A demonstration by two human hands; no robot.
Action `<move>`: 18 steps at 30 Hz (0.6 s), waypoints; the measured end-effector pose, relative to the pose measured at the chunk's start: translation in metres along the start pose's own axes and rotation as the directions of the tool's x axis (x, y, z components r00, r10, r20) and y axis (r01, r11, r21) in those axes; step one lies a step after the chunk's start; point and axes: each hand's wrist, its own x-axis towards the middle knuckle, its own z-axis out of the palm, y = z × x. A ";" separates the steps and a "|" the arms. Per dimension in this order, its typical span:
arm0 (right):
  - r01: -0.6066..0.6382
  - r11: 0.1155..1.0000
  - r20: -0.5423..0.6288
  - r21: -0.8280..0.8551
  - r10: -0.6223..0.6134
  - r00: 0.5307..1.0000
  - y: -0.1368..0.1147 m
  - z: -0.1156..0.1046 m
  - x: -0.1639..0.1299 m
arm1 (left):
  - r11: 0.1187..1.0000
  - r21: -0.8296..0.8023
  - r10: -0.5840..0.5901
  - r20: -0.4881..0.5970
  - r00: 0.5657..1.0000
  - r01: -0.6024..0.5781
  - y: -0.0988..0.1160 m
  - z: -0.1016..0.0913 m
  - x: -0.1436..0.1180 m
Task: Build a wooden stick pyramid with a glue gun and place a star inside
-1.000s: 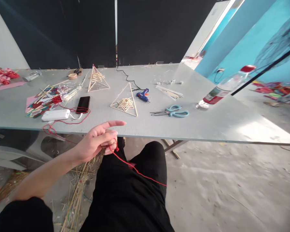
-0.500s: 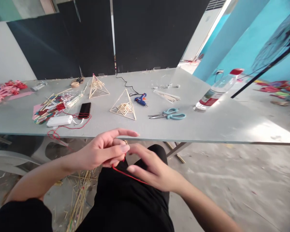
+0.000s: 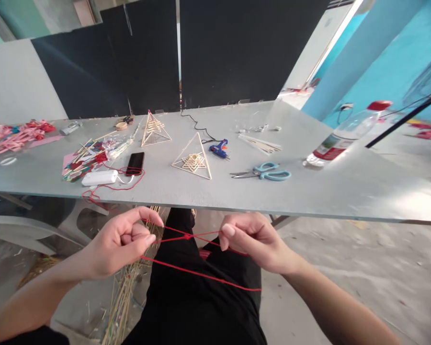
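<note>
A thin red string point(image 3: 187, 236) is stretched between my two hands, just below the table's front edge and above my black-trousered lap. My left hand point(image 3: 120, 242) pinches one end between thumb and fingers. My right hand point(image 3: 253, 239) pinches the other side. A small knot sits on the string midway between them. A second strand point(image 3: 201, 275) runs lower, slanting across my lap to the right.
On the grey table point(image 3: 309, 189) lie blue scissors point(image 3: 266, 171), a blue glue gun point(image 3: 219, 148), two stick pyramids point(image 3: 194, 160), a phone point(image 3: 135, 163), a white power bank point(image 3: 99, 178), more red string, stick bundles and a tilted water bottle point(image 3: 345, 134). Straw lies on the floor.
My hands have drawn apart, pulling the red string taut between them. A second ago only the left hand was in view, holding the string. The view has tilted up slightly.
</note>
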 end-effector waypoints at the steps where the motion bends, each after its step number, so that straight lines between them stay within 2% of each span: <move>1: 0.010 0.999 0.010 -0.048 -0.010 1.000 -0.004 -0.001 -0.002 | 1.000 -0.011 -0.004 0.017 1.000 0.004 0.000 0.002 -0.003; 4: 0.058 0.985 0.019 -0.160 -0.056 0.998 -0.012 -0.003 -0.009 | 1.000 -0.005 -0.003 0.060 0.998 0.003 -0.002 0.006 -0.011; 9: 0.117 0.973 -0.046 -0.200 -0.129 0.991 -0.005 -0.010 -0.021 | 1.000 0.019 0.011 0.010 1.000 -0.011 -0.007 0.002 -0.017; 14: 0.112 0.959 -0.062 -0.261 -0.133 0.989 -0.011 -0.016 -0.018 | 0.998 0.063 0.030 0.000 1.000 -0.030 0.001 0.001 -0.014; 18: 0.058 0.985 -0.130 -0.163 -0.080 0.988 -0.006 -0.012 -0.019 | 0.967 0.231 0.102 0.052 0.993 -0.111 0.009 0.008 -0.007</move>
